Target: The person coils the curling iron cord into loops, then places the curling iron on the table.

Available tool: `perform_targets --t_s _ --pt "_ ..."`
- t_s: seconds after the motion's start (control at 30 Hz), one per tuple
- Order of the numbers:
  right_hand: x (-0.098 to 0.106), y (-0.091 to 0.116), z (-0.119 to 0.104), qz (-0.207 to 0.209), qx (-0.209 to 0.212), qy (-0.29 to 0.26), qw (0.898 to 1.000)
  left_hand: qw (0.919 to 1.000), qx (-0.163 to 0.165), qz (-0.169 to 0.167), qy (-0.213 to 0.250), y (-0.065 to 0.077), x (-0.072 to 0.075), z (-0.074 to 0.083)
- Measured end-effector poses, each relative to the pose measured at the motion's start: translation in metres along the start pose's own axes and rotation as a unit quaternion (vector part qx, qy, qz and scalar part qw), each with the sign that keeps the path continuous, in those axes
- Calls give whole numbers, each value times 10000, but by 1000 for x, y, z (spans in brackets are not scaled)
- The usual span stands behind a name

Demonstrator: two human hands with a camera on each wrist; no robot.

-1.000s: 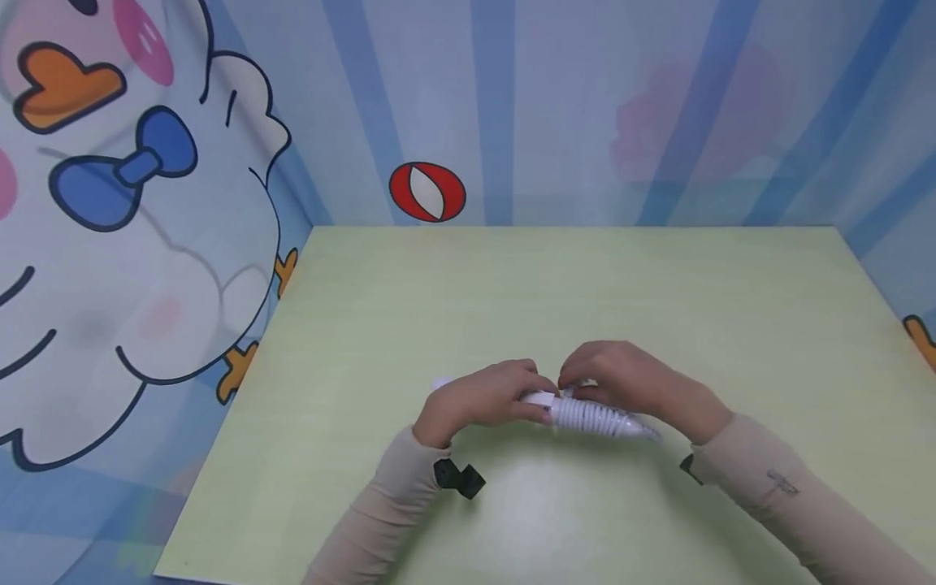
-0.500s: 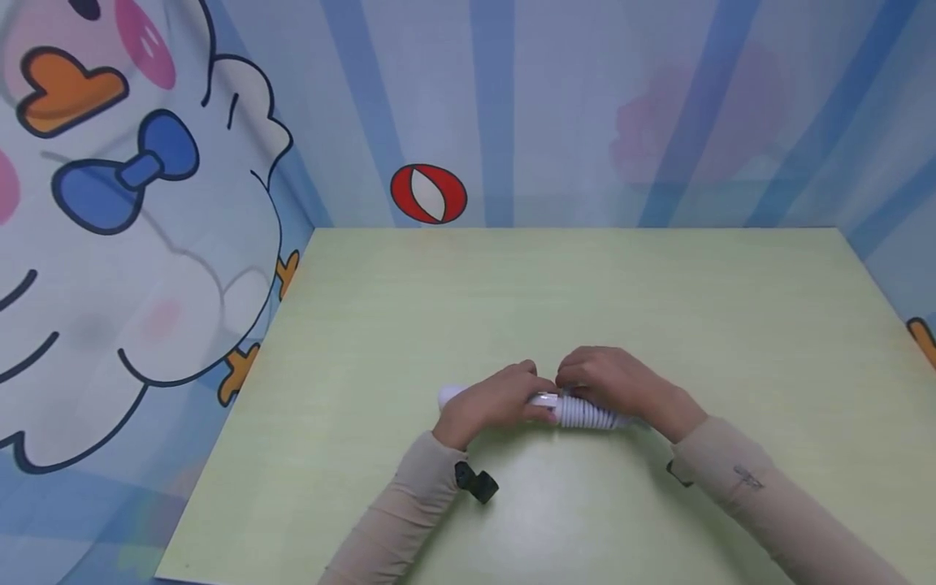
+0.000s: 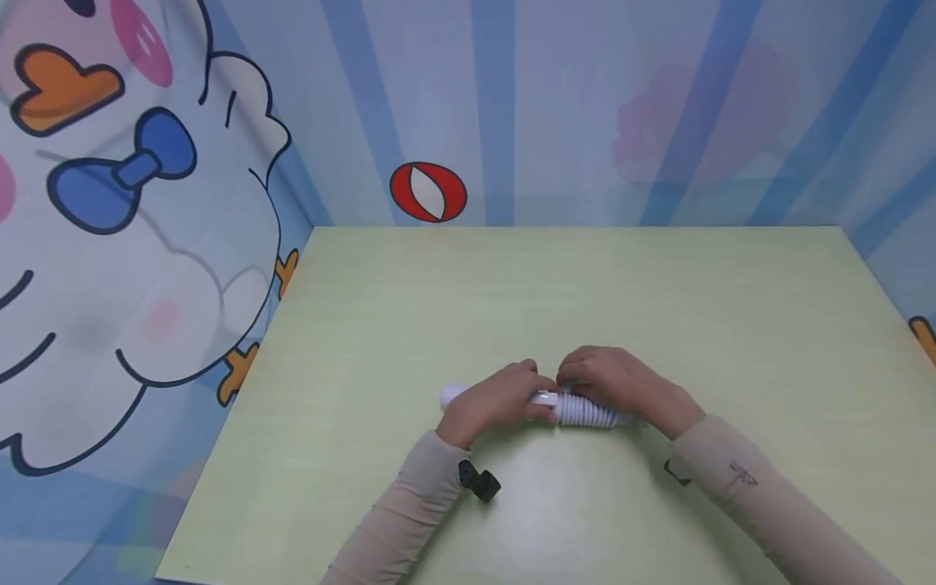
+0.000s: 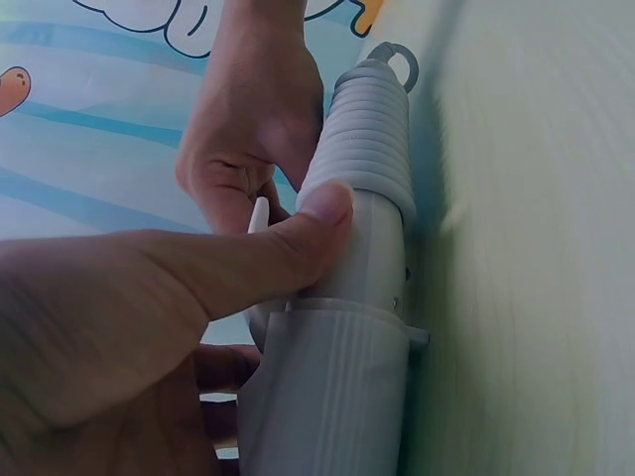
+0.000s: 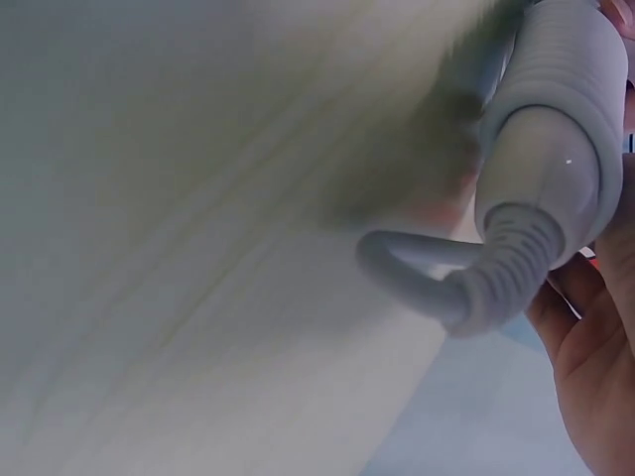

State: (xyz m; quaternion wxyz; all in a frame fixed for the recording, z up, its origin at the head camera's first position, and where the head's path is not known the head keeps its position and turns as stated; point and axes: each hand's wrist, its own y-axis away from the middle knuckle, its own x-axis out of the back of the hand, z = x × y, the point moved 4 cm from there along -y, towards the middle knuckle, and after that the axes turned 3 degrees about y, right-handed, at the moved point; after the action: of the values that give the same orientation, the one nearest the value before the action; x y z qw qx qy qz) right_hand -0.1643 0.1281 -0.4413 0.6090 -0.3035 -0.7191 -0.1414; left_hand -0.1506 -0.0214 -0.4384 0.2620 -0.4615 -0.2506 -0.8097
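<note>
A white wand-shaped appliance that looks like a curling iron (image 4: 337, 387) lies sideways close above the table. Its white power cord (image 3: 587, 411) is wound in tight coils round the handle, with a short loop (image 5: 412, 273) at the cord end. My left hand (image 3: 497, 405) grips the body, its thumb on the handle beside the coils. A thin lever (image 4: 260, 216) sticks up near that thumb. My right hand (image 3: 617, 380) bends over the far side of the coils, with fingertips pinching the cord near the lever; the exact pinch is partly hidden.
The pale green tabletop (image 3: 409, 301) extends round both hands. Behind it stands a blue striped wall (image 3: 556, 114), and a cartoon bird panel (image 3: 190, 276) rises along the left side. A small black device (image 3: 478, 482) sits at my left wrist.
Between one second and half a second ago, both hands shifted slightly and the curling iron came down closer to the table. Since then they have hardly moved.
</note>
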Motion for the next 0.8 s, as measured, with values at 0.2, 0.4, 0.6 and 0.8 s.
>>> perform_targets --t_s 0.2,0.4,0.6,0.8 --pt "-3 1 5 -184 -222 -86 9995 9998 76 48 195 0 -3 -3" --pt "-3 -1 6 -248 -116 -150 9995 9989 292 -78 351 -1 -8 -6" --pt "4 -3 7 -456 -241 -333 9981 9990 395 -186 111 -3 -9 -6" --pt "8 -4 7 -631 -520 -493 9954 9983 505 -284 -92 -3 -6 -2"
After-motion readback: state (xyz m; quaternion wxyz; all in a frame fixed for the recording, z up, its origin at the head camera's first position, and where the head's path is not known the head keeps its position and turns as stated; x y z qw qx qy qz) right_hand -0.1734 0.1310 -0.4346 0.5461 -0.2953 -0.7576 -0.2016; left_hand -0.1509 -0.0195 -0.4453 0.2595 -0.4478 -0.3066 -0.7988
